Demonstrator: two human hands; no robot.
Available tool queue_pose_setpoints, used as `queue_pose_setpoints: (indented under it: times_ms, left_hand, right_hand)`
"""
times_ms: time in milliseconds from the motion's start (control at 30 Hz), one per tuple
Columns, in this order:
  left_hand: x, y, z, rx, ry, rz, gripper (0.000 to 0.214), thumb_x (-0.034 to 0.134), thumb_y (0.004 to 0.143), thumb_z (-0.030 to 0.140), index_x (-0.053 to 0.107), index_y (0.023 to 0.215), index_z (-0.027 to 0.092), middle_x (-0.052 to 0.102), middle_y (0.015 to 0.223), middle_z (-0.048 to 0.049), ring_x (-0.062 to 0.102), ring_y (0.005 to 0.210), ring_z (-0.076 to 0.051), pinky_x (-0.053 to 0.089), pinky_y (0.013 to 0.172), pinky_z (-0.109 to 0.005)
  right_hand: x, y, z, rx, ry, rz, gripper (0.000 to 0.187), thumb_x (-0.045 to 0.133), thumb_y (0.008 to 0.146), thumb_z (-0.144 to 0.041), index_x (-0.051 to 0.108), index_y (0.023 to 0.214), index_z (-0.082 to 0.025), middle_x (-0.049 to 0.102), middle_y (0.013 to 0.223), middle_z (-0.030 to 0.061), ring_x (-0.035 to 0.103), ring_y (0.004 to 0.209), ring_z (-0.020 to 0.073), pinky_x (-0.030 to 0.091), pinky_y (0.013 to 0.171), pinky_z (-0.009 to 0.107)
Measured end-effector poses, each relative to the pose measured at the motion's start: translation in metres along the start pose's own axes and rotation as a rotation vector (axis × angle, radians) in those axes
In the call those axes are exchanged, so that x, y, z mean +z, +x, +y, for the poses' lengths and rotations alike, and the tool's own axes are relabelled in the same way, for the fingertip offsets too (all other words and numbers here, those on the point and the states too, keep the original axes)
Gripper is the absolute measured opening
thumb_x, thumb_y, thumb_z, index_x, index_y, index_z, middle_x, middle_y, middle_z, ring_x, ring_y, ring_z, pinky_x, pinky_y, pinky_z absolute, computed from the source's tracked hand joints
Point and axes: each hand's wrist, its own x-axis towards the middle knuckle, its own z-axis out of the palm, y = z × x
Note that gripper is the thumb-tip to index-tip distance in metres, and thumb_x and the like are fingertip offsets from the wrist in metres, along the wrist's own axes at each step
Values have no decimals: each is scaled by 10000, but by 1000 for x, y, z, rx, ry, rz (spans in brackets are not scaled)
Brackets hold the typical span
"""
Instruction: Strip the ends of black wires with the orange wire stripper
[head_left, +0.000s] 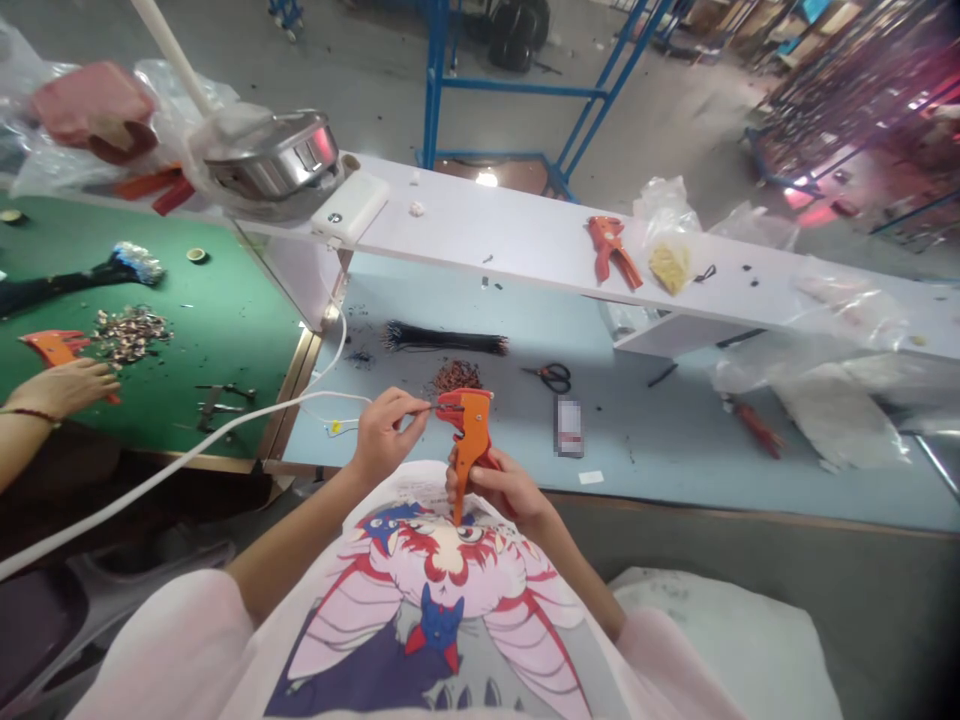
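Observation:
My right hand [501,490] is wrapped round the handles of an orange wire stripper [469,432], held upright over my lap at the table's near edge. My left hand [386,432] pinches a thin wire [426,407] and holds its end at the stripper's jaws. Just beyond, on the light blue table [660,440], lie a small heap of cut wire bits [457,376] and a bundle of black wires [442,341].
Black scissors [553,376] lie on the table, a red-handled tool [754,425] and clear plastic bags to the right. A second orange stripper [611,250] rests on the white shelf [510,230]. At the left, another person's hand [64,388] rests on a green table [217,330].

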Motion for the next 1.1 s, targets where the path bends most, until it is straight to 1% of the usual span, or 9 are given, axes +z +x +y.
queue_pose_setpoints:
  times_ms: [267, 467, 733, 933, 1100]
  left_hand:
    - [0, 0, 2, -5, 11, -7, 69, 603, 796, 191, 661, 827, 176, 581, 725, -8, 423, 552, -73, 359, 516, -209]
    - [-1, 3, 6, 6, 41, -9, 73, 596, 799, 198, 662, 818, 171, 580, 714, -11, 422, 547, -73, 365, 520, -210]
    - [-3, 4, 7, 13, 76, -22, 75, 606, 787, 186, 668, 826, 170, 585, 724, -13, 431, 556, -73, 362, 518, -205]
    - [-3, 4, 8, 35, 87, -15, 78, 590, 792, 159, 663, 814, 173, 584, 701, -11, 511, 625, -91, 406, 573, -207]
    - [-3, 3, 6, 39, 90, -21, 76, 581, 800, 167, 656, 805, 176, 581, 685, -12, 534, 646, -103, 424, 608, -224]
  right_hand:
    - [-3, 2, 4, -18, -32, -34, 311, 665, 765, -348, 545, 975, -152, 586, 793, 47, 582, 684, 165, 489, 647, 332]
    - [-5, 3, 3, -15, -64, -36, 302, 654, 773, -368, 538, 947, -151, 582, 738, 33, 568, 625, 149, 480, 571, 292]
    - [-6, 5, 5, -10, -123, -24, 268, 615, 808, -389, 517, 908, -160, 592, 635, 10, 558, 537, 131, 464, 483, 248]
    - [-3, 8, 9, -41, -108, 7, 235, 595, 824, -368, 479, 801, -165, 538, 528, -27, 500, 432, 105, 423, 439, 233]
    - [-3, 9, 11, -26, -111, 3, 246, 594, 823, -373, 463, 772, -172, 506, 507, -43, 473, 394, 97, 411, 418, 232]
